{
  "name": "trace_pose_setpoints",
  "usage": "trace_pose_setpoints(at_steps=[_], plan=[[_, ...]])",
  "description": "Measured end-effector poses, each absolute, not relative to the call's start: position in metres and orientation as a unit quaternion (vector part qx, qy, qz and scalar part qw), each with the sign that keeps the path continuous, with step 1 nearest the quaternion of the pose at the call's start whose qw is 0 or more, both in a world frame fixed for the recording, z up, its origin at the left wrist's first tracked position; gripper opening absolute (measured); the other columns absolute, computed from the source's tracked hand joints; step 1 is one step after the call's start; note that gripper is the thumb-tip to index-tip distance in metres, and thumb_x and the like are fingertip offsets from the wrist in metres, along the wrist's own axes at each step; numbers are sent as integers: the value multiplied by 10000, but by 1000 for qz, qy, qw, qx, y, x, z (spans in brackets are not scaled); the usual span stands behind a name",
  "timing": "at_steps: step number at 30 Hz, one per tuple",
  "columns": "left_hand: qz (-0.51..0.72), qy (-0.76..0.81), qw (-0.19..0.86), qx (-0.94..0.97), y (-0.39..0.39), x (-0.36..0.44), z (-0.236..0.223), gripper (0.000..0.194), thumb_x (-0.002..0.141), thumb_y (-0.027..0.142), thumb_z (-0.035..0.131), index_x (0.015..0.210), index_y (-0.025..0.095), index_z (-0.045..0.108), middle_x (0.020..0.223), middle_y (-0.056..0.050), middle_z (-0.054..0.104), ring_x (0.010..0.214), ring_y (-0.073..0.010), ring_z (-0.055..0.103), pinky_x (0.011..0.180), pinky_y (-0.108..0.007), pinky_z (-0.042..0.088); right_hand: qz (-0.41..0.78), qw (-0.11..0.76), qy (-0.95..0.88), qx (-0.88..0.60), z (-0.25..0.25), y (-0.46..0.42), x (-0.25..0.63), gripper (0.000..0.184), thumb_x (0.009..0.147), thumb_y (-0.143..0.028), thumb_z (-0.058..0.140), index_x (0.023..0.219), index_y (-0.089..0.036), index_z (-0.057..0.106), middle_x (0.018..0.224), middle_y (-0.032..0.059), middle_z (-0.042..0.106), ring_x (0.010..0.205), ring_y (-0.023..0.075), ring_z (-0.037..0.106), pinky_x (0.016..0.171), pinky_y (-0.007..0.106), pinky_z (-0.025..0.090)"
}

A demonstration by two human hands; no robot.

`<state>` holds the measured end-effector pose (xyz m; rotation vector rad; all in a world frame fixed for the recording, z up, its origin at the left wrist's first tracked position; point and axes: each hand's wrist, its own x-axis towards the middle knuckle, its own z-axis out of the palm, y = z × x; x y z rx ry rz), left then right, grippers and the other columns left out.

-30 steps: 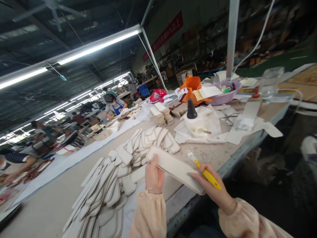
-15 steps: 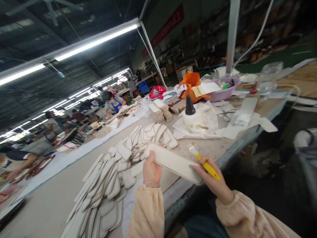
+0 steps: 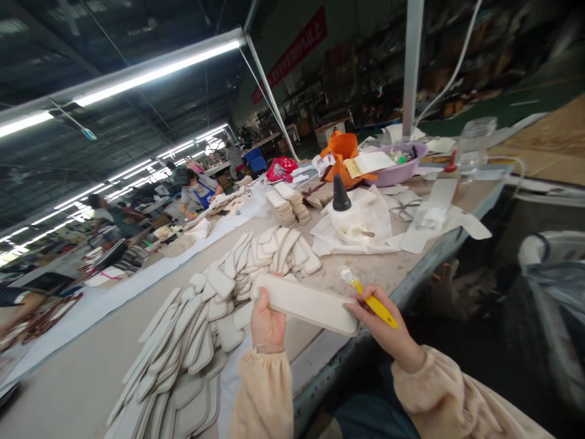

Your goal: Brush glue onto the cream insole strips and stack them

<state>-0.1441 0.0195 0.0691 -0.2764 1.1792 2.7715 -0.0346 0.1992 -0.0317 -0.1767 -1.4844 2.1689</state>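
My left hand (image 3: 266, 323) grips one end of a long cream insole-shaped pad (image 3: 305, 303) held level above the table's front edge. At the pad's other end my right hand (image 3: 382, 326) steadies it with the fingers while holding a yellow-handled brush (image 3: 369, 297), bristles pointing up and away. Both sleeves are peach-coloured. Just beyond the pad, many similar cream pads (image 3: 219, 305) lie overlapped in a long fan across the table (image 3: 82, 372).
A white glue pot with a black cone cap (image 3: 340, 210) sits on white paper. Behind it are stacked pads (image 3: 287, 206), an orange bag (image 3: 342, 152), a purple basin (image 3: 402, 171), scissors (image 3: 404, 210) and a glass jar (image 3: 473, 146). Other people work at far tables on the left.
The view has drifted slightly, so everything sits a little lower and left in the frame. Both hands keep the same hold on the pad and the brush.
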Motion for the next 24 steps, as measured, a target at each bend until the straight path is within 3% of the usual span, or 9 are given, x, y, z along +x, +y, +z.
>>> trace_pose_setpoints(at_steps=[6, 11, 15, 24], plan=[[915, 393, 64, -60, 19, -137, 61, 231, 886, 222, 547, 1062, 127, 663, 1032, -111, 725, 1032, -210, 658, 959, -356, 508, 774, 266, -568, -91, -40, 203, -36, 370, 733, -280, 750, 903, -229, 426, 895, -15, 526, 799, 105, 521, 729, 182, 447], [906, 411, 84, -57, 24, -123, 48, 315, 690, 74, 737, 992, 138, 678, 896, -77, 749, 896, -200, 701, 878, -323, 546, 757, 283, -582, -90, -38, 201, -36, 358, 722, -274, 754, 895, -225, 444, 888, -14, 504, 830, 106, 533, 737, 161, 461], [906, 408, 90, -60, 23, -120, 40, 269, 664, 115, 771, 919, 132, 686, 886, -75, 749, 930, -209, 693, 899, -323, 534, 744, 291, -592, -103, -37, 199, -36, 367, 702, -292, 764, 883, -223, 452, 885, -7, 509, 840, 120, 546, 718, 161, 475], [915, 388, 106, -25, 11, -120, 36, 393, 672, 154, 771, 1050, 146, 660, 1004, -98, 734, 1068, -244, 642, 980, -363, 484, 712, 289, -625, -137, -42, 196, -40, 404, 659, -368, 775, 883, -234, 466, 892, 27, 560, 821, 178, 574, 743, 250, 530]])
